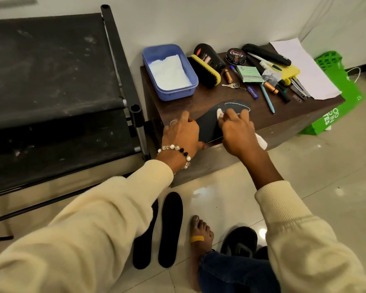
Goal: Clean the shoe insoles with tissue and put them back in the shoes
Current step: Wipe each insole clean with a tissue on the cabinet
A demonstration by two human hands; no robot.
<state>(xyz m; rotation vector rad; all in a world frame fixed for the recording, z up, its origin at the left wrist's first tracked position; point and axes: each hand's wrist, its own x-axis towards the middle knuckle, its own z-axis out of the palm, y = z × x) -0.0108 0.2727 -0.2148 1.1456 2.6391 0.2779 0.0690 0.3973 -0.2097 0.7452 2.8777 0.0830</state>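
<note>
A low dark-brown wooden cabinet [199, 102] stands against a white wall [199, 20] on a glossy cream tiled floor [325, 176]. To its left is a black fabric-shelved shoe rack with metal tubes [51, 81]; to its right, on the floor, a green printed paper bag [344, 89]. At the far left of the cabinet top sits a blue rectangular plastic tub [150, 58] holding folded white tissue [169, 74]. Right of it lie a yellow-backed black shoe brush [205, 69], a black polish bottle [209, 55], a round polish tin marked Cherry [235, 56], and a scatter of pens, batteries and keys, with a white paper sheet [304, 66] at the far right.

A flat black shoe insole with a chalky white outline [209, 121] lies on the near edge of the cabinet top, its near end reaching the edge. The left hand [182, 134], wearing a ring and a bead bracelet, lies palm down on the insole's left side, fingers spread flat, pinning it. The right hand [237, 132] is curled over a crumpled white tissue wad [220, 113], pinching it and pressing it onto the insole's middle; more of the tissue sticks out at the hand's right side. Both forearms wear cream ribbed sleeves.

On the floor, near, two more black insoles [170, 229] lie side by side, the left one partly hidden by the left sleeve. Right of them are a bare foot with a yellow plaster and a black shoe [241, 240].
</note>
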